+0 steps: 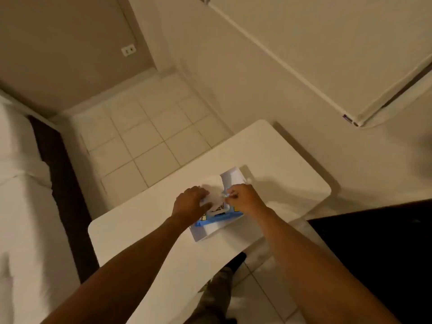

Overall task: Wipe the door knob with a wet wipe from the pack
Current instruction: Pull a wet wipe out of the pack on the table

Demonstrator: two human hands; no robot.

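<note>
A white and blue wet wipe pack [216, 220] lies on a small white table [163, 230], its flap lifted at the far end. My left hand [190, 204] presses down on the left side of the pack. My right hand [245, 198] sits over the opening in the pack's top, with its fingertips pinched on a bit of white wipe [225, 195]. The door knob is not in view.
A white fridge [350, 54] stands at the upper right, its door edge near the table's far corner. A bed with white sheets [21, 206] fills the left. Tiled floor [149, 136] lies beyond the table. A dark surface [374, 242] is at the right. My foot [233, 260] shows under the table.
</note>
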